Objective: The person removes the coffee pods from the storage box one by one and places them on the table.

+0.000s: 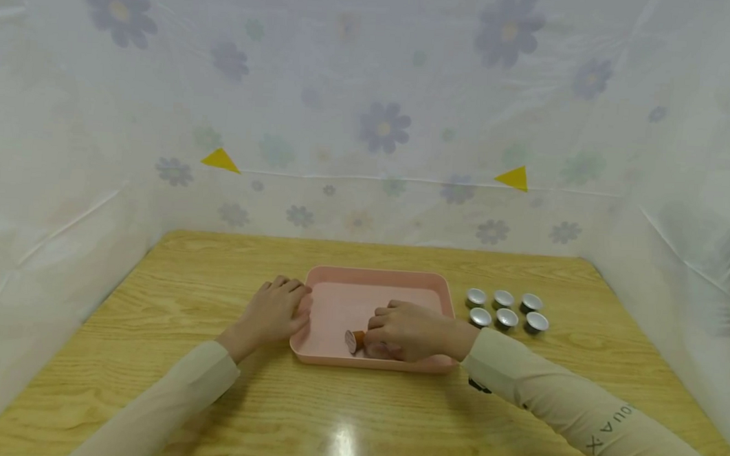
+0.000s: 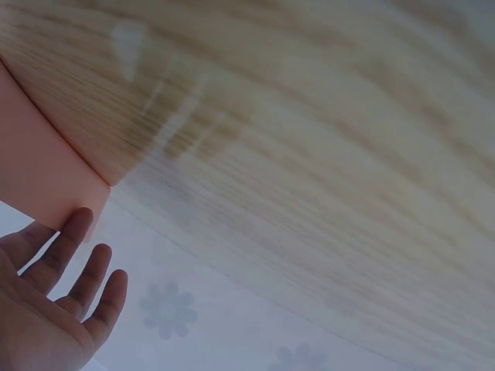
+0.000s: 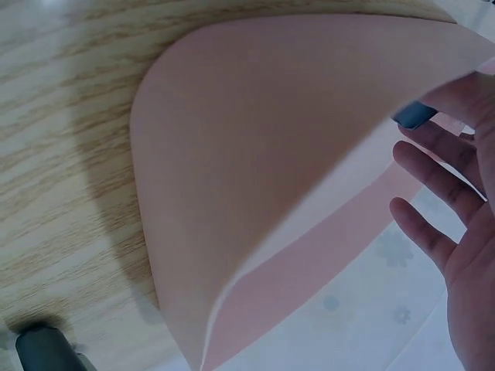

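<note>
A pink tray [image 1: 370, 363] lies on the table. My left hand [image 1: 279, 309] holds its left wall; in the left wrist view a fingertip [image 2: 78, 220] presses the outside near the corner while the other visible fingers spread loosely. My right hand [image 1: 412, 332] is low inside the tray, near its front wall. Between its thumb and finger it pinches a dark blue-grey coffee capsule [image 3: 415, 115], mostly hidden. Just left of that hand an orange-brown coffee capsule [image 1: 355, 340] lies on its side, lid facing left.
Right of the tray, several coffee capsules stand in two rows, silver lids up, including a front one [image 1: 536, 322]. The wooden table [image 1: 256, 415] is enclosed by flowered plastic sheeting [image 1: 379, 201] behind and plain-looking sheeting at both sides. Two yellow triangles [image 1: 221, 160] mark the back sheet.
</note>
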`<state>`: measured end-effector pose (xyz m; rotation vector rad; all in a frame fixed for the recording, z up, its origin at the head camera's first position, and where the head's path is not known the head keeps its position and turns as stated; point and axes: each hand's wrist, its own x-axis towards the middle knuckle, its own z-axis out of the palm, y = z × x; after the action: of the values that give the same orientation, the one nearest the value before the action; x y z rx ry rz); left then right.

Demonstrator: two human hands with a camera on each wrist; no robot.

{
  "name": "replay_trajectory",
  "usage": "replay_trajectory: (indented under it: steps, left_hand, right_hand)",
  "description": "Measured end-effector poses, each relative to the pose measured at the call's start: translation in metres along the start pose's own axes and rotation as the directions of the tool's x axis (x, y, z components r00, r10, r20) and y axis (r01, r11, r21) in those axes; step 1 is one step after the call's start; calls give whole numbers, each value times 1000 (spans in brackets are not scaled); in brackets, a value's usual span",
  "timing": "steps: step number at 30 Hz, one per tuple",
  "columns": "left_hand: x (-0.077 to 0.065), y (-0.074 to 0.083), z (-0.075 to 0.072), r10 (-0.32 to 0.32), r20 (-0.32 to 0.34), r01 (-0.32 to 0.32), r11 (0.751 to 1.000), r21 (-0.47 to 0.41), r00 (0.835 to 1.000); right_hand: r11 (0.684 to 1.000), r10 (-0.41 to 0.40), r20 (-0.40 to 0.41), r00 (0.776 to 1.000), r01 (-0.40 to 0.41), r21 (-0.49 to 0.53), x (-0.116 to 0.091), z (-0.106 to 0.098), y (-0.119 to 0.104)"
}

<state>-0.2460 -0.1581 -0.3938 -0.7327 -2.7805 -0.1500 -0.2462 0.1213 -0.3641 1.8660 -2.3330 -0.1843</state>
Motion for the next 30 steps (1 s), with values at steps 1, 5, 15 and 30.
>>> replay_trajectory:
  steps: [1,5,15,30]
  left_hand:
    - [0,0,0,0,1,0,1000,1,1000]
    - [0,0,0,-1,1,1,1000,-3,1000]
    - [0,0,0,-3,10,3,1000,4,1000]
    - [1,1,-1,2,13,-2,1000,-2,1000]
  right_hand:
    - [1000,2,-1,1000,-2,-1,0,0,0]
    - [1000,9,8,1000,-9,-14,-2,0,0]
    - [999,37,22,999,-36,-35,-12,-6,6]
    - [984,176,66,982,-175,-16,-31,-5,15]
